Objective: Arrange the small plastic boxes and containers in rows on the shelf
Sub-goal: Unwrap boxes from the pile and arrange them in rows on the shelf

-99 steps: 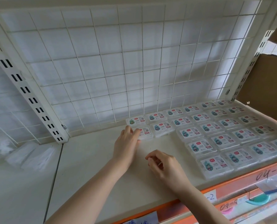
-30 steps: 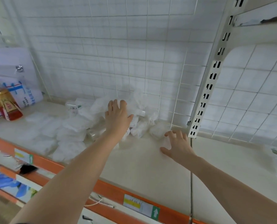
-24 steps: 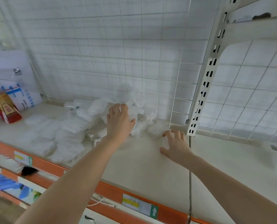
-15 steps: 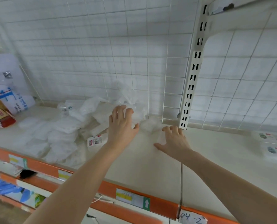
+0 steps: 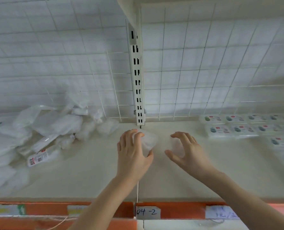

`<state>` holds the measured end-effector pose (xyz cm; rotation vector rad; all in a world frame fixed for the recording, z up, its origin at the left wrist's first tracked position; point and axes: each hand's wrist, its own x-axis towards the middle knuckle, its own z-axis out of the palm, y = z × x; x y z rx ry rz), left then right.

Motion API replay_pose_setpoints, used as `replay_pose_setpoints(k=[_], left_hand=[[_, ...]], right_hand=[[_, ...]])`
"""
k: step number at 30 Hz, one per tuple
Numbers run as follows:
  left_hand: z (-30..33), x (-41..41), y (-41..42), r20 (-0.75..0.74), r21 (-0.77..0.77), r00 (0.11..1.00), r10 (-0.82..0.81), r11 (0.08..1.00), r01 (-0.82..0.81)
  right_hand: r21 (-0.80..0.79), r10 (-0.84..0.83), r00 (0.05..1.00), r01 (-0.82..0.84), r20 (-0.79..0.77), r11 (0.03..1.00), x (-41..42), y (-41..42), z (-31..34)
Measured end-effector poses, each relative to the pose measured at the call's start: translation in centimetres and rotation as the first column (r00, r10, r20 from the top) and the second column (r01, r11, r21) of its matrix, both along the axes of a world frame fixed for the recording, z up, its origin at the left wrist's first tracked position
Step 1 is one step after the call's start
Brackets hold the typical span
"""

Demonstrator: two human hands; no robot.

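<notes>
My left hand [image 5: 132, 152] grips a small clear plastic box [image 5: 149, 140] just in front of the slotted upright post [image 5: 138, 80]. My right hand [image 5: 187, 151] is beside it with curled fingers round a second, faint translucent box [image 5: 176, 146]; motion blur hides its outline. Both hands hover low over the cream shelf [image 5: 91, 176]. Labelled boxes lie in neat rows [image 5: 229, 129] at the right of the shelf. A loose pile of white wrapped packets [image 5: 55, 125] lies at the left.
A white wire grid [image 5: 204, 63] backs the shelf. The orange front edge carries a tag reading 04-2 [image 5: 148, 211]. A packet with a red barcode label [image 5: 38, 159] lies at the front of the pile.
Both hands have drawn away from the pile toward the right, each bringing a clear box past the post. The view has swung right, and the arranged rows show again.
</notes>
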<state>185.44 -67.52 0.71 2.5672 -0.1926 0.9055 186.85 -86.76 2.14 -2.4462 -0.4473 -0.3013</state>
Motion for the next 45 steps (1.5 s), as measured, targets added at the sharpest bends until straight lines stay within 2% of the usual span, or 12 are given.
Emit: replay_pose_setpoints(k=[7,10,12,17,21,23,27,33,35,40,43,45], left_hand=[[0.2,0.3,-7.7,0.037,-0.113,0.980,-0.194,0.974,0.197],[0.1,0.4,-10.5,0.030,-0.153,0.966,-0.256,0.954,0.258],[0.1,0.5,-12.0,0.005,-0.233,0.959,-0.283,0.932,0.276],[-0.5,0.7,-13.5,-0.115,-0.599,0.954,-0.278,0.786,0.157],[-1.1,0.2,-13.4,-0.193,-0.661,0.933,-0.303,0.743,0.105],[-0.9,-0.1,-13.3,-0.212,-0.700,0.919,-0.331,0.708,0.094],[-0.1,-0.2,-13.7,-0.204,-0.784,0.906,-0.371,0.616,0.075],[1.8,-1.0,-15.3,-0.198,-0.951,0.825,-0.529,0.308,-0.031],[2.3,-1.5,-16.2,-0.164,-0.959,0.802,-0.574,0.285,0.008],[3.2,-1.6,-17.6,-0.141,-0.921,0.792,-0.594,0.372,0.115],[3.7,-1.2,-18.1,-0.137,-0.953,0.803,-0.580,0.298,0.053],[4.0,-1.2,-18.8,-0.125,-0.965,0.804,-0.582,0.260,0.039]], right_hand=[[0.002,-0.126,0.992,0.126,-0.002,0.992,-3.4,-8.6,-0.3],[-0.004,-0.136,0.990,0.136,-0.026,0.991,-4.0,-10.7,-1.3],[-0.014,-0.130,0.991,0.130,-0.021,0.991,-4.0,-11.4,-1.7],[-0.047,-0.142,0.990,0.141,-0.022,0.989,-4.1,-11.9,-1.8],[-0.201,-0.095,0.994,0.083,-0.049,0.976,-4.2,-11.8,-1.7],[-0.218,-0.075,0.996,0.065,-0.040,0.974,-4.1,-11.7,-1.8],[-0.062,-0.068,0.998,0.067,-0.016,0.996,-4.0,-12.1,-1.8],[0.269,-0.045,0.998,0.035,0.033,0.963,-4.3,-12.5,-1.3],[0.320,-0.039,0.996,0.012,0.078,0.947,-4.5,-12.4,-1.3],[0.369,-0.002,0.993,-0.041,0.115,0.928,-4.8,-12.9,-0.4],[0.334,-0.019,0.995,-0.015,0.097,0.943,-4.8,-13.7,0.6],[0.241,-0.044,0.994,0.019,0.098,0.970,-4.7,-14.1,1.4]])
